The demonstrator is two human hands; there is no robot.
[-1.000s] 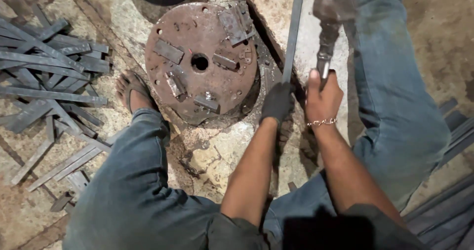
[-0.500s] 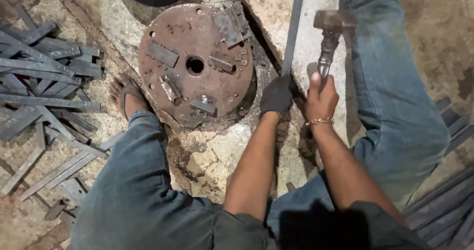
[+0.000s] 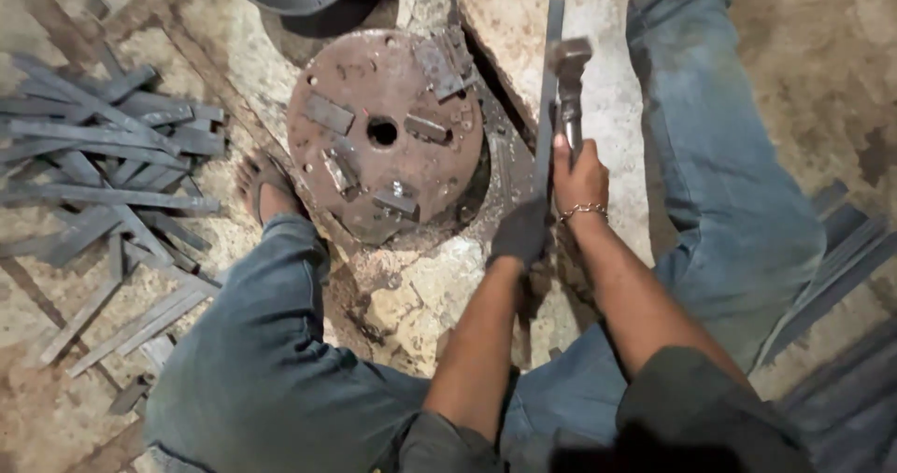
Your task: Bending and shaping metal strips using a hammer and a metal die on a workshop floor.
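Hands at work over a stone block, seen from above, looking down past my knees. My right hand (image 3: 579, 179) is bare, with a thin bracelet at the wrist, and its fingers are clenched tight around the handle of a hammer (image 3: 568, 85). The hammer's dark metal head points away from me, raised just above the block. My left hand (image 3: 521, 233) wears a dark glove and is closed around the near end of a long flat metal strip (image 3: 548, 99). The strip runs straight away from me, just beside the hammer on its left, and lies over the pale stone block (image 3: 607, 118) between my legs.

To the left of the strip sits a round, rusty metal disc (image 3: 385, 132) with a hole at its centre and several small rectangular pieces fixed on its face. It rests in a hollow in the rough ground. My left foot (image 3: 264, 188), in a sandal, is planted just left of the disc. Both legs are in blue jeans, one on each side of the block.

Further left, a loose pile of flat metal strips (image 3: 103, 169) lies scattered on the dirt floor. More dark strips (image 3: 841, 258) lie at the right edge.
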